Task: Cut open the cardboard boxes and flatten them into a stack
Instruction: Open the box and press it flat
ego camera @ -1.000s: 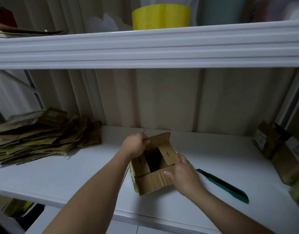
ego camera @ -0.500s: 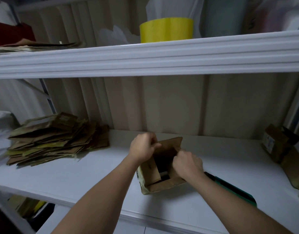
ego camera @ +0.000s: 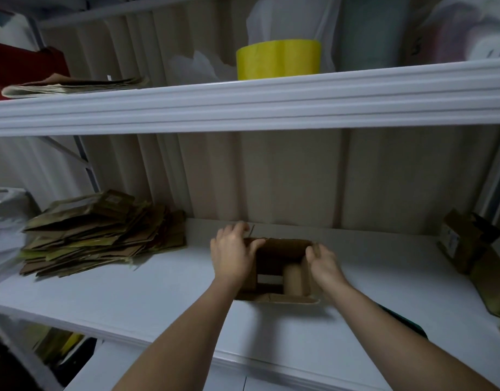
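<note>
A small brown cardboard box stands on the white shelf, its top flaps spread open toward me. My left hand grips the box's left side, thumb curled over the far flap. My right hand holds the right side, fingers bent against the wall. A green-handled utility knife lies on the shelf at the right, mostly hidden behind my right forearm. A stack of flattened cardboard lies on the shelf's left part.
Unflattened cardboard boxes stand at the right end of the shelf. The upper shelf overhangs close above, carrying a yellow tape roll and flat papers. A white bag sits at far left.
Both hands have moved to the box's outer sides and pulled its flaps wide apart. The box now faces me squarely. My right forearm now covers most of the knife.
</note>
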